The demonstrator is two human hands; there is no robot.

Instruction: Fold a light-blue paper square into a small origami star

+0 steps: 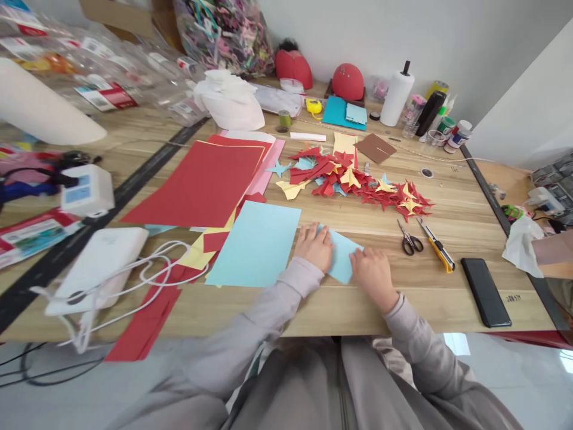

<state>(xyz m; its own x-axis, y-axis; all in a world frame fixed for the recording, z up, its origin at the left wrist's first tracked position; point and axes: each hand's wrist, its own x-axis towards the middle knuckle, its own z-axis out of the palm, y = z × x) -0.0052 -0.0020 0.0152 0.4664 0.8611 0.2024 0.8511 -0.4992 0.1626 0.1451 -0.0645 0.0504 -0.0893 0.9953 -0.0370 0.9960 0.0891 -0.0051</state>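
Laying the left hand, palm down, over the left part of a small, light-blue, four-sided piece of paper; reaching its right edge with the fingers of the right hand. Lies on the light-brown, wood-grained desk, toward the near side — right of the left grip, left of the right grip, touching both. Seems to run longest from hand to hand, slanting from far left to near right; cannot judge its full length, being partly covered by the left fingers. Cannot call either hand nearer.

Looks extended in the left grip, more curled in the right. Cannot tell pinching from plain pressing on either side, with the undersides out of sight.

Shows, just left of the left hand, a larger, light-blue, rectangular paper sheet, crossed near its lower right corner by a grey sleeve. Shows, well apart to the right, black-handled metal scissors, a yellow-and-black utility knife and a black rectangular phone. Shows, beyond both hands, a heap of pointed, folded red, yellow and blue paper shapes.
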